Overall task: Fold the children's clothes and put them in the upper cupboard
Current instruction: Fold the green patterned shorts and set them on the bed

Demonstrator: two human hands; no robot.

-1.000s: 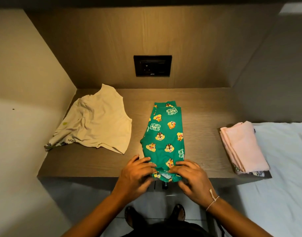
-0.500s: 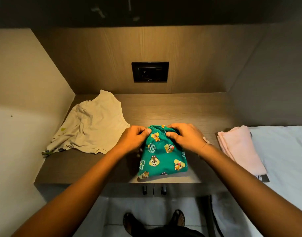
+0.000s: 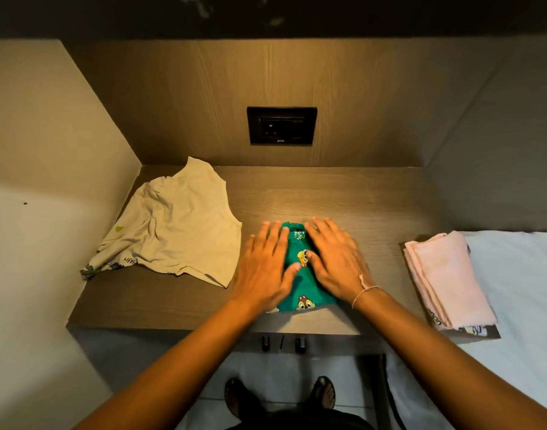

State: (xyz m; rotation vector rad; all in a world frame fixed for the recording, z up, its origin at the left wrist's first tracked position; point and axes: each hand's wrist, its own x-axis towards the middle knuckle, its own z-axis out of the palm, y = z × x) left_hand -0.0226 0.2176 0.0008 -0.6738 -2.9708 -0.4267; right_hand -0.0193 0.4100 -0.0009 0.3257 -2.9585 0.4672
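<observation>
2 flat hands, left hand (image 3: 263, 267), right hand (image 3: 334, 259), pressing folded green cartoon-print garment (image 3: 300, 287), fingers straight

A soft, matt green cloth garment printed with cartoon chipmunks (image 3: 306, 287) is flattened under the fingers (image 3: 275, 235). Left of the fingers, a creased, dull beige cloth sleeveless top (image 3: 179, 231) is seen; right of them, a folded pale pink cloth (image 3: 445, 274), faintly fuzzy. Beyond the fingertips, a matt grey-brown wood-grain shelf board (image 3: 359, 197) and a black plastic socket plate (image 3: 281, 125) with a slight sheen are seen.
</observation>
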